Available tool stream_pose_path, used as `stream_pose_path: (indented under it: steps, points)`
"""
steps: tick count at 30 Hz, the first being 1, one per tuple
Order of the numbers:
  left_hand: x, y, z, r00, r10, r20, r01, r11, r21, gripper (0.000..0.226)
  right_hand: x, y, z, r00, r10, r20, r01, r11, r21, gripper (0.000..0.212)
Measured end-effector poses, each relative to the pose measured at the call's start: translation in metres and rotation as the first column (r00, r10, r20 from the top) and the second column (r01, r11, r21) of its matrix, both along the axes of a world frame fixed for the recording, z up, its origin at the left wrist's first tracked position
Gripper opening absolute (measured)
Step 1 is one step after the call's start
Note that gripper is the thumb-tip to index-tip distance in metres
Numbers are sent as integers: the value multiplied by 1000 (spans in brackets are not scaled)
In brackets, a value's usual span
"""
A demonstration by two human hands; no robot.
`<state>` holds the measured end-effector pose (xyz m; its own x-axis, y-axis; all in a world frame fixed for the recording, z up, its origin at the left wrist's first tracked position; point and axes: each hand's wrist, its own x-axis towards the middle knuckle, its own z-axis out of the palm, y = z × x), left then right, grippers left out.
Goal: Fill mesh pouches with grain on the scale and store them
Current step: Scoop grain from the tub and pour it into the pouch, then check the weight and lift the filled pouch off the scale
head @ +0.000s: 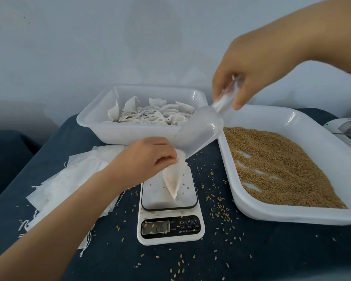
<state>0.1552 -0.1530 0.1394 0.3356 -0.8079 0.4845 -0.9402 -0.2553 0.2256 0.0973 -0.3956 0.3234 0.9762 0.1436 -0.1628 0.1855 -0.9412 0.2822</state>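
Grain tray (237,196) right of both hands, scale (170,226) beneath the left hand (148,159), its fingers pinching a mesh pouch (173,180) resting on the platform, right hand (249,74) fingers gripping a clear scoop (199,132) tipped at the pouch mouth

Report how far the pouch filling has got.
Done: filled pouches lie in the back tub. In hand: left hand holds a pouch on the scale; right hand tips the scoop into it. Left: empty pouches, grain tray.
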Motion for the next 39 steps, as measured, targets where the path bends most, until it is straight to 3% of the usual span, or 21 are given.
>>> stream_pose_path:
  steps: [4,7,10,14,17,23,28,31,33,36,39]
  points:
    - [0,0,4,996,27,87,-28,1000,8,15,-37,-20,-5,989,-148,23,136,949,285,31]
    - [2,1,4,990,63,127,-67,997,32,10,-66,-70,-40,915,-404,3,326,744,583,32]
    - [5,0,2,995,58,79,-66,994,91,10,-88,-110,-102,805,-592,-49,494,622,608,32]
    - [6,-3,5,996,79,-52,-67,978,195,9,-103,-124,-160,709,-680,-184,644,520,561,31]
    - [7,-6,10,992,106,-62,-91,972,216,11,-103,-114,-187,693,-683,-229,685,526,505,25]
    - [9,-10,33,976,169,140,-196,959,205,16,-98,-106,-209,705,-667,-242,702,608,371,33]
    - [12,-10,57,970,178,166,-208,959,191,18,-96,-104,-213,701,-663,-263,713,645,275,41]
    - [14,-7,59,974,141,176,-171,971,165,20,-93,-103,-211,713,-680,-171,683,617,391,62]
    - [15,-8,52,962,140,233,-181,969,165,22,-92,-102,-208,718,-688,-105,636,586,502,64]
    - [20,-12,37,911,121,395,-209,959,189,21,-91,-98,-209,729,-681,-74,602,586,542,61]
    - [22,-12,23,784,24,620,-156,975,160,10,-93,-96,-210,732,-678,-68,591,581,559,58]
